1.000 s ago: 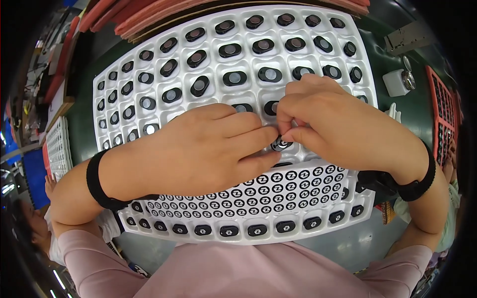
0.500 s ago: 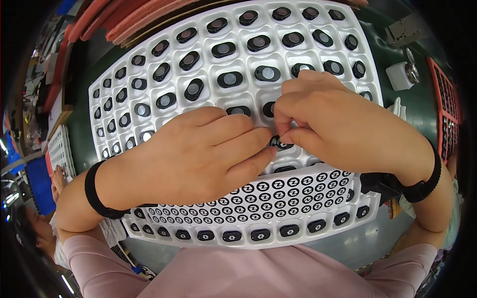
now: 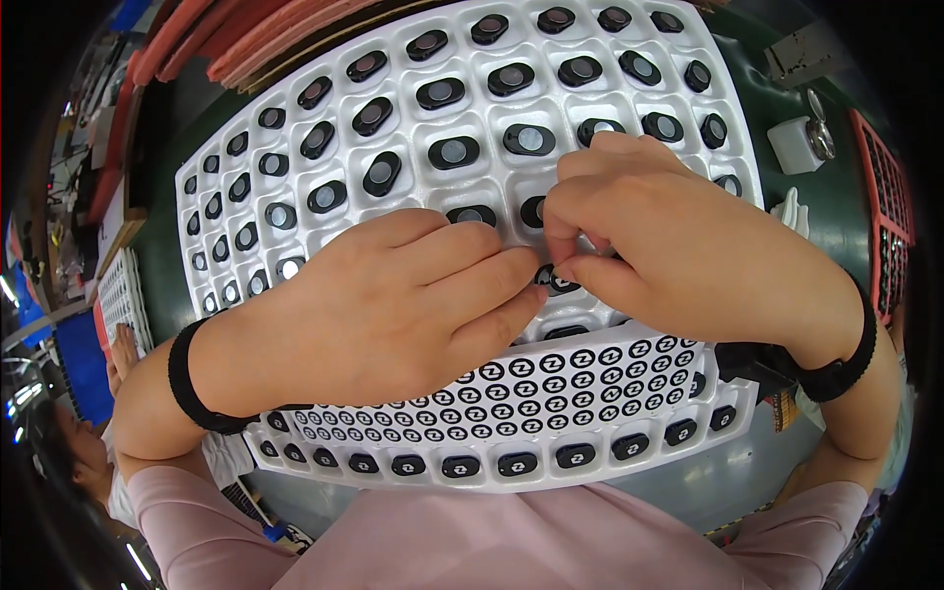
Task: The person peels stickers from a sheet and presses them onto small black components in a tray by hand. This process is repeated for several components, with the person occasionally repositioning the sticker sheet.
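Note:
A large white molded tray (image 3: 460, 123) holds rows of black oval parts, many with a round grey disc on top. Both my hands meet over one black oval part (image 3: 562, 283) near the tray's middle, which shows a white mark. My left hand (image 3: 383, 310) is closed, its fingertips against the part's left side. From the right, my right hand (image 3: 688, 241) pinches at the part's upper edge with thumb and forefinger. Its other fingers are curled in. Below my hands, a white sheet of round black stickers (image 3: 585, 382) lies across the tray, partly covered by my left hand.
Along the tray's near edge sits a row of marked black parts (image 3: 517, 463). At the right are a white container with a metal top (image 3: 798, 146) and red trays (image 3: 878, 187). Red trays (image 3: 265, 44) are stacked at the back left. Another person (image 3: 84, 452) works at the far left.
My hands stay at the same part, with only a tiny shift of the fingers. The right side of the tray appears slightly farther right in the picture.

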A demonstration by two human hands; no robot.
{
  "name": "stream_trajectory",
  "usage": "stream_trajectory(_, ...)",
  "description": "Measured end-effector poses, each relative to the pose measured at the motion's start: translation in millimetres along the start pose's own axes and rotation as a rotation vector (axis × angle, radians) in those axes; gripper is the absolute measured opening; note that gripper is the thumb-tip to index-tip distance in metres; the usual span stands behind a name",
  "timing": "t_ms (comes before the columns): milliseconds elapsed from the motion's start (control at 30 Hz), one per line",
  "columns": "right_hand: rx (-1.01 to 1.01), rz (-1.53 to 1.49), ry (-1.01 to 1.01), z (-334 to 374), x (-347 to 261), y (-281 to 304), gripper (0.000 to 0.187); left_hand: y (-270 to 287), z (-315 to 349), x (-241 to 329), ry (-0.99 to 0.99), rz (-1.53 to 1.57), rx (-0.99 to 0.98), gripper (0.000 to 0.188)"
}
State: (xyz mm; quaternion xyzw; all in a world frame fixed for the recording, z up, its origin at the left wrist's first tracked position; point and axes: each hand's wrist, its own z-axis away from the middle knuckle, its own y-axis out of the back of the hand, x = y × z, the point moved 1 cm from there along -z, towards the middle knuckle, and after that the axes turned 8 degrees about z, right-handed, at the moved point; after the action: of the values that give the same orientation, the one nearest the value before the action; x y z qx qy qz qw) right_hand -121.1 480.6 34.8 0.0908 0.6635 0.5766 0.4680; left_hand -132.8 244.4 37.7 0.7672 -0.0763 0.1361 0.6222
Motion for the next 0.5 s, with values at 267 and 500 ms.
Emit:
stream_trajectory(267, 0.017, 0.009, 0.007, 0.3, 0.2, -2.3, 0.004, 0.7, -0.5, 0.9, 0.007, 0.009, -0.005, 0.039)
stream_trajectory(500, 0.024, 0.023, -0.003, -0.8, -0.8, -1.1, 0.004, 0.9, 0.1, 0.5, 0.014, 0.013, -0.007, 0.040)
